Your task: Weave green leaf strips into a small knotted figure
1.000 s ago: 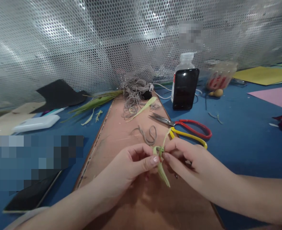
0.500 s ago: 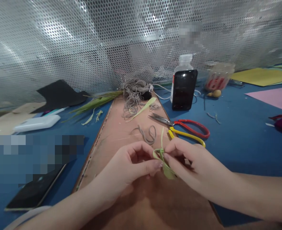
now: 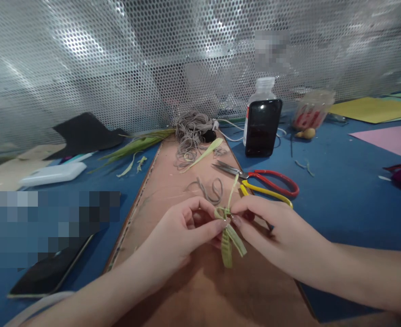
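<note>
Between my fingertips is a pale green leaf strip (image 3: 227, 247), looped at the top, with one thin end pointing up and two wider tails hanging down. My left hand (image 3: 190, 229) pinches the loop between thumb and forefinger. From the other side, my right hand (image 3: 266, 222) pinches the strip close to the knot-like crossing. Red and yellow handled scissors (image 3: 271, 181) lie just beyond my right hand, blades pointing left. A short grey cord (image 3: 212, 190) lies curled on the brown board (image 3: 173, 181) beyond my hands.
A tangle of grey cord (image 3: 193, 131) and a pale leaf piece (image 3: 205, 152) lie at the board's far end. A phone (image 3: 263, 129) leans on a clear bottle (image 3: 265, 86). Green leaves (image 3: 139, 144), a white case (image 3: 54, 174) and another phone (image 3: 54, 268) are at left.
The leaf strip has turned so both tails now hang down below my left fingertips, where before they lay under my right fingers. My left hand has shifted slightly.
</note>
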`<state>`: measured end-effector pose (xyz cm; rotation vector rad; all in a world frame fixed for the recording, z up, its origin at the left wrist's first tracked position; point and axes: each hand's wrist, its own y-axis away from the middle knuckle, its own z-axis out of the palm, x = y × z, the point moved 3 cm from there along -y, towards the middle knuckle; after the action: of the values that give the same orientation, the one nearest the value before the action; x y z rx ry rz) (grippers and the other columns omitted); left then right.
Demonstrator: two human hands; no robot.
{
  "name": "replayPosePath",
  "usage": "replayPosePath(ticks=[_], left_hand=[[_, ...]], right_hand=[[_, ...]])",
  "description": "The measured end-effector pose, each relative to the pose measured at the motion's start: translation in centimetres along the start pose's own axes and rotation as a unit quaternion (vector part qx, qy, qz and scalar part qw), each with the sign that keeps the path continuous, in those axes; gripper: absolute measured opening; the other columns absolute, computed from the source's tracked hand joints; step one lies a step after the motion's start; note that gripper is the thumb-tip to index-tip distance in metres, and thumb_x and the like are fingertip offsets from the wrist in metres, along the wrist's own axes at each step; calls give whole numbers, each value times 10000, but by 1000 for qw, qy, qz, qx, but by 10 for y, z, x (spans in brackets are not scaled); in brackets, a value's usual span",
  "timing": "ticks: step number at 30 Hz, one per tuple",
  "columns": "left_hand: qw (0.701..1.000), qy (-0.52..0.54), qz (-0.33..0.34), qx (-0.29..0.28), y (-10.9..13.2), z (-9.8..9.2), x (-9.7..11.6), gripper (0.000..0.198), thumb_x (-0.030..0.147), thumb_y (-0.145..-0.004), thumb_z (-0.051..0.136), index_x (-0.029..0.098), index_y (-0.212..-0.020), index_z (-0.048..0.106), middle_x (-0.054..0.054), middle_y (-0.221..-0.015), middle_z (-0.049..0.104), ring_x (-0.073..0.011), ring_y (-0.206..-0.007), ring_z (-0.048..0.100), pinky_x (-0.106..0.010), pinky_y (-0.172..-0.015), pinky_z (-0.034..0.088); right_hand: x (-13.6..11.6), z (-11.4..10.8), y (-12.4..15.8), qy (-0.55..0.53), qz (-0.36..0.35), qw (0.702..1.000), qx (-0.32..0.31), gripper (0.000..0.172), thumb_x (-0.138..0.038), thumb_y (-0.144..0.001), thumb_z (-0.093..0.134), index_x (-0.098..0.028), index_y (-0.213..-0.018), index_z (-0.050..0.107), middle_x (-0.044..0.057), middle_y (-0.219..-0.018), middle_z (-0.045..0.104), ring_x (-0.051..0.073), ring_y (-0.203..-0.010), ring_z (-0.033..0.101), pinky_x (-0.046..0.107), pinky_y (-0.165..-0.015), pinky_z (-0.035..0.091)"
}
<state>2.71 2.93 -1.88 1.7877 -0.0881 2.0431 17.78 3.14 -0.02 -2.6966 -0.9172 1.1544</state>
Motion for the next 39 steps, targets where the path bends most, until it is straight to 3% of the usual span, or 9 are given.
replayPosePath(ticks=[9,13,17,20,24,28,31,35,39], left_hand=[[999,-23,28,22,-2,-2,0,129,203,-719,643,151,-738,527,-12,-752,611,-142,-729,574,-265,-695,452],[999,-13,24,32,-2,-3,1,114,177,-731,626,155,-727,515,29,-659,577,-99,-624,543,-206,-594,436],[999,-16,27,26,-1,-1,2,140,135,-708,643,154,-723,505,49,-623,561,-70,-558,494,-167,-521,402],[999,-28,25,25,0,0,1,132,130,-716,629,161,-743,503,43,-647,576,-75,-576,503,-169,-527,406],[999,-39,21,10,1,2,1,130,119,-705,630,161,-734,510,39,-669,588,-80,-610,534,-167,-549,420],[999,-44,20,-7,1,4,0,140,118,-692,638,164,-720,509,54,-611,565,-71,-552,525,-166,-522,411],[998,-51,24,-9,1,4,1,128,135,-715,622,164,-726,498,51,-616,563,-69,-560,531,-173,-546,418],[998,-57,31,22,1,0,3,123,148,-720,626,155,-726,503,30,-696,569,-77,-657,531,-181,-613,421],[997,-53,47,27,1,-2,5,116,172,-740,623,154,-748,509,22,-737,565,-91,-709,526,-201,-650,422]], right_hand=[[2,-3,0,-22,-14,999,26,122,-130,-821,451,-170,-910,525,27,-823,586,121,-735,545,228,-633,448],[-5,-8,0,30,-129,990,56,173,-83,-801,460,-166,-928,543,53,-885,573,150,-836,510,289,-763,425],[-12,-4,5,107,-255,961,9,198,-75,-785,474,-145,-929,589,73,-891,576,170,-830,469,319,-790,399],[-13,1,8,160,-285,945,-32,206,-87,-795,461,-155,-912,617,63,-854,591,177,-808,451,328,-783,390],[-14,6,9,207,-304,929,-44,252,-120,-866,388,-181,-878,633,38,-786,604,165,-738,449,304,-702,386],[-12,7,8,209,-311,926,-41,272,-127,-884,370,-168,-818,630,37,-743,611,153,-693,468,281,-644,390],[-12,4,9,152,-307,940,-9,210,-123,-863,414,-153,-841,621,38,-746,619,145,-731,500,265,-692,417],[-7,-2,5,31,-180,983,9,107,-108,-822,511,-169,-858,592,-1,-752,619,85,-710,544,171,-655,433],[0,-4,-3,-32,-88,995,24,17,-172,-805,564,-180,-809,579,-10,-726,583,84,-662,541,179,-584,431]])
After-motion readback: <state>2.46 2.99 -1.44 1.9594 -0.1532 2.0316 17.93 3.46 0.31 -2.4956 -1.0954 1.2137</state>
